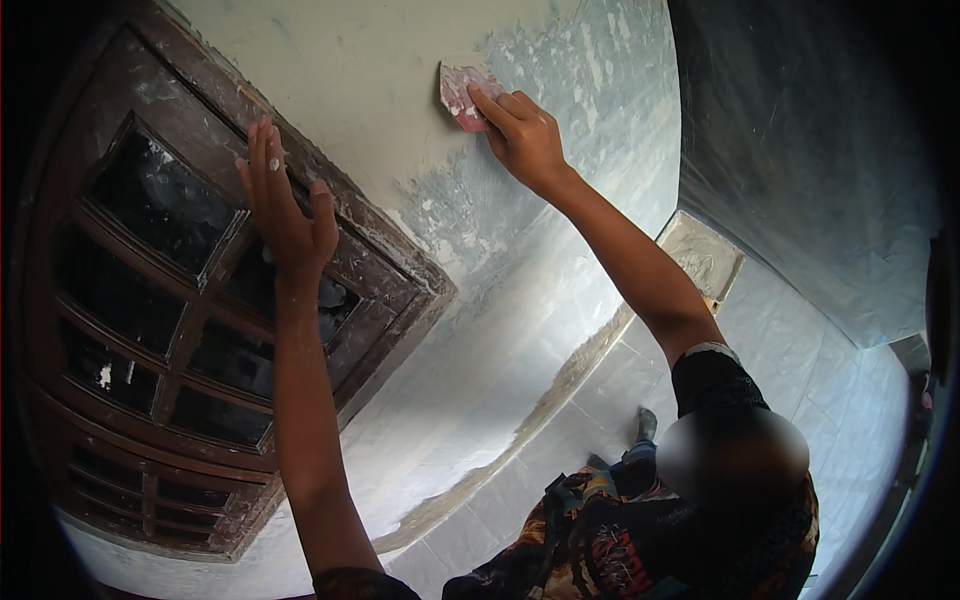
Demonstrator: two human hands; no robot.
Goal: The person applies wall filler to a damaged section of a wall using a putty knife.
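My right hand [522,138] grips a pink, putty-smeared flat scraper [462,92] against the upper wall [350,50], whose pale cream coat turns patchy grey-blue around and below the tool. My left hand [285,210] is raised with fingers outstretched at the edge of a weathered brown wooden window [205,307], a whitish smear on one finger. It appears to hold nothing; whether it touches the frame, I cannot tell. The window has several dark glass panes and chipped, white-flecked framing.
Below runs a grey tiled floor [475,535] with a rough strip along the wall's base. A square beige tray-like object [705,260] lies in the corner beside a dark grey surface [790,150]. A dark-clothed torso [630,540] and a foot [645,425] show at lower right.
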